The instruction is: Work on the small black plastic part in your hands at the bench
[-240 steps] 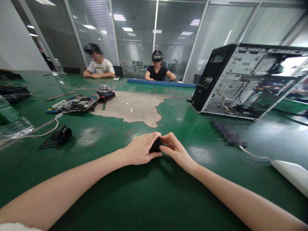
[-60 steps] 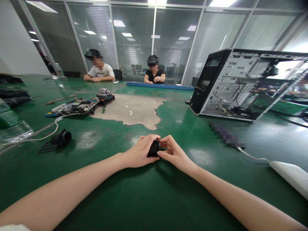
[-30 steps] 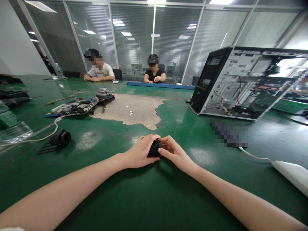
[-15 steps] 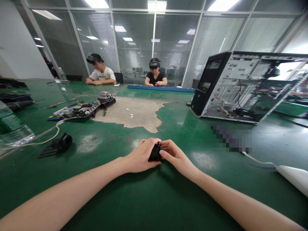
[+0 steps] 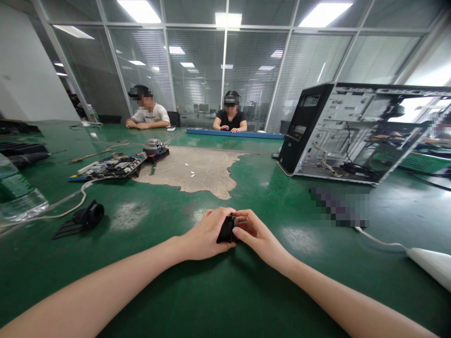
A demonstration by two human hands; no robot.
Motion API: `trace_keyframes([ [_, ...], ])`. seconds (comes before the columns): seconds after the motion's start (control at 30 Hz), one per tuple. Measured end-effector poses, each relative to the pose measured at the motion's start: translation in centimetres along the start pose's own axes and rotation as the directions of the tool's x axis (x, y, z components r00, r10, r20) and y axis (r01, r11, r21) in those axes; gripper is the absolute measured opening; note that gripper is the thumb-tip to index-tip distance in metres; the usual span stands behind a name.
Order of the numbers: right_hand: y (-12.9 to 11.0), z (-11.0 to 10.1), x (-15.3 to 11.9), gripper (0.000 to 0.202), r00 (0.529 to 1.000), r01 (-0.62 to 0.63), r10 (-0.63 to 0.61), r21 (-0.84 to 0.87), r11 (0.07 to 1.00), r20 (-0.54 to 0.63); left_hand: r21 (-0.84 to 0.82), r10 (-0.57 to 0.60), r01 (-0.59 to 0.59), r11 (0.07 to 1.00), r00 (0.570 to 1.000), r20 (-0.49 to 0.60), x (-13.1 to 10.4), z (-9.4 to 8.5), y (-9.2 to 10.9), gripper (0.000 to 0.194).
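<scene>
Just above the green table, a small boxy black part (image 5: 224, 231) is held between both hands; its exact kind does not show. My left hand (image 5: 207, 235) wraps over it from the left, with the thumb along its lower edge. From the right, the thumb and fingers of my right hand (image 5: 256, 232) close on a dark rounded piece (image 5: 234, 222) at the part's right end. Fingers partly hide both pieces. To the left on the table lies another black plastic piece (image 5: 89, 213), with a ring at one end and flat slats at the other.
An open computer case (image 5: 299, 136) stands at the right rear. Circuit boards with a cooler (image 5: 116, 164) lie at the left, near a clear bottle (image 5: 21, 197) and a white cable. A white device (image 5: 431, 263) sits far right. Two people sit across the green table (image 5: 169, 291).
The whole view has tilted slightly, so the scene sits a little lower. Both hands keep their hold on the black part, and its rounded right end now shows a bit more.
</scene>
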State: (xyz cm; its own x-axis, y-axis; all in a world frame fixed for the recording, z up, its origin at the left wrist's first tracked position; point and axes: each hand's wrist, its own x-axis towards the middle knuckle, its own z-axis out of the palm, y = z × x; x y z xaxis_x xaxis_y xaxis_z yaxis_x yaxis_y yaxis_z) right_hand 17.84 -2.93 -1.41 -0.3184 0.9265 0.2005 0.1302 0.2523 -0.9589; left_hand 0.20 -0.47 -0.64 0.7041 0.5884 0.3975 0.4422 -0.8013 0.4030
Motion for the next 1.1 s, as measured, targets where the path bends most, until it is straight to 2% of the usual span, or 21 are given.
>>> trace_keyframes([
  [0.13, 0.09, -0.04, -0.20, 0.018, 0.996, 0.079, -0.078, -0.014, 0.997, 0.041, 0.013, 0.006, -0.006, 1.000, 1.000, -0.010, -0.03, 0.16, -0.10, 0.058],
  [0.23, 0.04, -0.02, -0.26, 0.017, 0.994, 0.111, -0.111, -0.032, 0.993, 0.003, 0.011, 0.010, -0.010, 1.000, 1.000, -0.011, 0.04, 0.16, -0.06, 0.058],
  [0.47, -0.20, 0.01, -0.13, 0.021, 1.000, 0.004, -0.004, -0.013, 1.000, 0.004, -0.013, -0.026, 0.026, 1.000, 1.000, 0.009, 0.08, -0.23, 0.20, 0.059],
  [0.6, -0.17, -0.03, -0.18, 0.021, 0.998, 0.027, -0.028, 0.013, 1.000, 0.052, -0.014, -0.015, 0.015, 1.000, 1.000, 0.004, 0.01, -0.16, 0.09, 0.057],
  [0.77, -0.19, 0.02, -0.08, 0.018, 0.999, 0.043, -0.043, 0.033, 0.999, 0.007, -0.014, -0.004, 0.004, 1.000, 1.000, -0.006, 0.06, -0.04, 0.02, 0.058],
  [0.93, -0.17, -0.04, -0.01, 0.024, 1.000, -0.008, 0.008, 0.029, 1.000, 0.003, -0.015, -0.004, 0.004, 1.000, 1.000, 0.005, 0.08, -0.16, 0.18, 0.057],
  [1.1, -0.23, -0.11, -0.17, 0.021, 0.998, 0.051, -0.052, 0.033, 0.998, 0.034, -0.012, -0.006, 0.006, 1.000, 1.000, -0.002, 0.11, -0.15, 0.20, 0.056],
])
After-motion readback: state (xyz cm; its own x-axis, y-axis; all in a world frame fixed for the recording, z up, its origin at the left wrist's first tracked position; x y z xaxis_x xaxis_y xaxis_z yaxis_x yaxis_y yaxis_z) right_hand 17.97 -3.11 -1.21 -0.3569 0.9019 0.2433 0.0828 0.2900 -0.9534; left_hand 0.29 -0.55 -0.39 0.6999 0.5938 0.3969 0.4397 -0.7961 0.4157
